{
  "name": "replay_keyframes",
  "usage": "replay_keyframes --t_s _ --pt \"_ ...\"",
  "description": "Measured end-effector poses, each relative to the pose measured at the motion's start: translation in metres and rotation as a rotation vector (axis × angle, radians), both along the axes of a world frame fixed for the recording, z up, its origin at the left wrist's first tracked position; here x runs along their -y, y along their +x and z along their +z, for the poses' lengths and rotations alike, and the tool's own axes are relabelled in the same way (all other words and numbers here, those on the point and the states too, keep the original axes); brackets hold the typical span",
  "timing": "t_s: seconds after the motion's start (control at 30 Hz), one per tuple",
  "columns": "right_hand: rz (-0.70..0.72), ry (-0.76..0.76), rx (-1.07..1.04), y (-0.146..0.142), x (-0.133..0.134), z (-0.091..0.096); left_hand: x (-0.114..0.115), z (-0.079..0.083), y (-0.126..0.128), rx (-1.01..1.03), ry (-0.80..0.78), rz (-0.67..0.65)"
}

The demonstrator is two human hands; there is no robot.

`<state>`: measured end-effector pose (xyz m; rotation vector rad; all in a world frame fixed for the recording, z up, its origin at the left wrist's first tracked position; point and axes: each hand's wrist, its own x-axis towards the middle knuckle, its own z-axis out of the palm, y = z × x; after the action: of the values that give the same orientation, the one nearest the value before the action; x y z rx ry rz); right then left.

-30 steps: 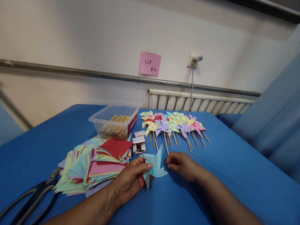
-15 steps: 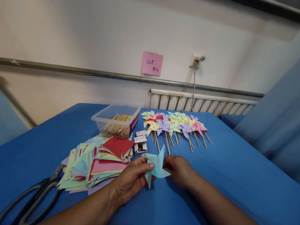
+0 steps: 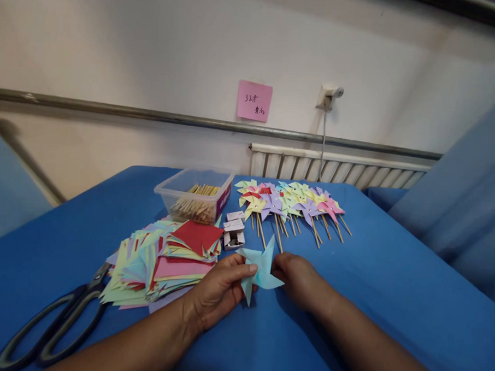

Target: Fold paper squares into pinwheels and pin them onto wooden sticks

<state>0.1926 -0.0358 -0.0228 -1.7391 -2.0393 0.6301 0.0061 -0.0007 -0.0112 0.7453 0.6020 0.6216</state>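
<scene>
A light-blue paper pinwheel (image 3: 266, 269), its points folded in, is pinched between the thumb and fingers of my left hand (image 3: 223, 288). My right hand (image 3: 298, 277) is closed close beside the pinwheel's right edge; its fingertips are turned away, so whatever they hold is hidden. Just beyond my left hand stands a small open box (image 3: 234, 235) with shiny metal pieces inside. Left of it lie stacks of coloured paper squares (image 3: 169, 265), a red one on top.
A clear plastic tub (image 3: 194, 196) of short wooden sticks stands behind the paper. Several finished pinwheels (image 3: 289, 203) on sticks lie at the back. Large scissors (image 3: 68, 313) rest at the left on the blue tabletop (image 3: 382, 267). A radiator (image 3: 337, 168) runs along the wall.
The camera view has shifted slightly. My left hand still grips the blue pinwheel, and my right hand stays closed beside it, with hardly any movement.
</scene>
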Motion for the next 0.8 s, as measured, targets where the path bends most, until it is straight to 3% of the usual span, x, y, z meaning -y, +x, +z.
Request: replay_keyframes --t_s 0.17,0.4,0.63,0.8 --pt "-0.040 0.066 0.174 0.010 0.000 -0.004 0.001 0.001 0.001 -0.009 -0.011 -0.006" --pt "0.164 0.026 -0.013 0.007 0.003 0.001 0.002 0.000 0.001 -0.008 -0.033 0.009" --pt "0.077 0.065 -0.044 0.012 -0.003 -0.007 0.003 0.001 0.001 -0.017 -0.024 0.018" --pt "-0.046 0.033 -0.049 0.008 0.000 -0.003 0.003 0.001 0.002 -0.028 -0.007 0.051"
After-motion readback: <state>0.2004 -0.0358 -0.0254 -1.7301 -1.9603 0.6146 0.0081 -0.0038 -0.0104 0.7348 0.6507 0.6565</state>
